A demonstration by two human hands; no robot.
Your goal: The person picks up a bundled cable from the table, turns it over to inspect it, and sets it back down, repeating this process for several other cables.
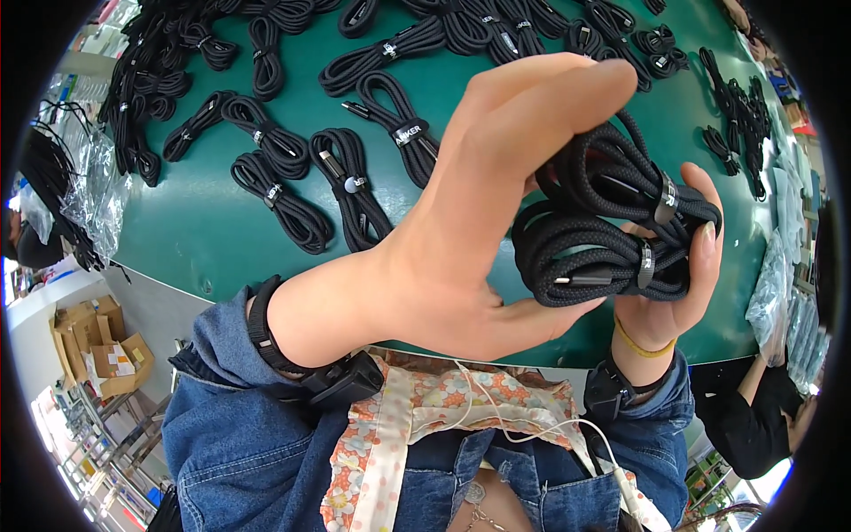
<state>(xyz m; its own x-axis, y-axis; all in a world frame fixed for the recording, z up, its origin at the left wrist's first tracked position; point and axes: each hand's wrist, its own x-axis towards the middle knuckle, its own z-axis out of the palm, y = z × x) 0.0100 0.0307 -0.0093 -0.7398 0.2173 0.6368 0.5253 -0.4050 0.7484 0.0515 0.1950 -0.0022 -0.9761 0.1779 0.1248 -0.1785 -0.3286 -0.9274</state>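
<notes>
Head view is showing two bare hands working above a green tabletop [195, 239]. The right hand [660, 321] is holding at least two coiled black braided cables [581, 235], one lying above the other, and its fingers [705, 253] are clamping around their right end. Tie bands [646, 264] are wrapping these coils, and a connector [585, 281] is lying along the lower one, its metal tip pointing left. The left hand [452, 253] is curving around their left side, thumb and forefinger standing wide apart; whether its hidden fingers are pressing on the coils, one cannot tell. Beyond it, more tied cable bundles [282, 202] are lying on the tabletop, and a dense cable heap [146, 75] is covering its far left part. Cardboard boxes [111, 359] are sitting at the lower left, while a co-worker in black [731, 412] is appearing at the lower right.
</notes>
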